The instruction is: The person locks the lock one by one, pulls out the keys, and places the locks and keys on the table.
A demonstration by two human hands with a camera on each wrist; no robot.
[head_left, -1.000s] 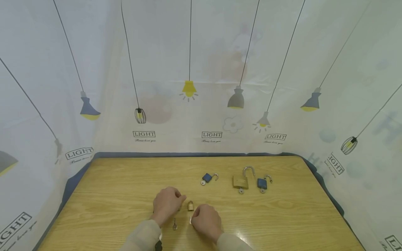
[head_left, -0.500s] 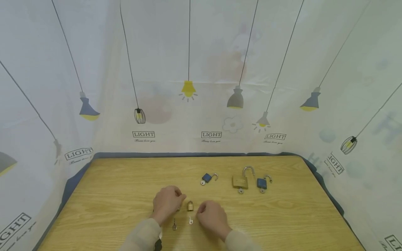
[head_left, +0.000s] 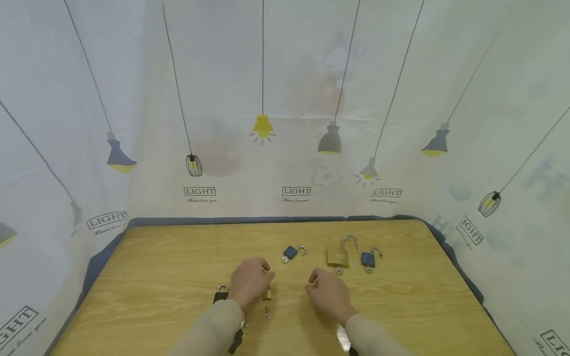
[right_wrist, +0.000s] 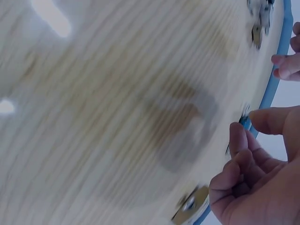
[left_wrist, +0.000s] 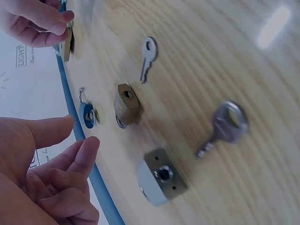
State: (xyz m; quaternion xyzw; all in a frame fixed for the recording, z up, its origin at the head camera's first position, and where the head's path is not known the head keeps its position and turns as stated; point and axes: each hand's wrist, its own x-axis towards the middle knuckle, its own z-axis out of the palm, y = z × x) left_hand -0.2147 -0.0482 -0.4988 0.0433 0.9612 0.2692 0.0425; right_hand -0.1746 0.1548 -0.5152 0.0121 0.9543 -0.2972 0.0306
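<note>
My left hand (head_left: 251, 282) hovers beside a small brass padlock (head_left: 267, 294), partly hiding it. In the left wrist view its thumb and forefinger stand apart with nothing between them. That view shows the brass padlock (left_wrist: 126, 104) keyhole-up, a small silver key (left_wrist: 148, 58) near it, a second padlock (left_wrist: 161, 177) with a metal base, and a bigger key (left_wrist: 224, 126). My right hand (head_left: 329, 294) is over the table just below a large gold padlock (head_left: 337, 258). Its fingers (right_wrist: 239, 136) are loosely curled and hold nothing.
Farther back lie two blue padlocks, the left one (head_left: 290, 252) and the right one (head_left: 368, 259), shackles swung open and keys inserted, like the gold one. A black padlock (head_left: 220, 295) sits left of my left hand. A lamp-printed curtain (head_left: 240, 148) borders the wooden table (head_left: 169, 262).
My right hand has come away from the small key, leaving it on the table, and moved right and forward. My left hand has shifted right toward the small brass padlock, uncovering the black padlock.
</note>
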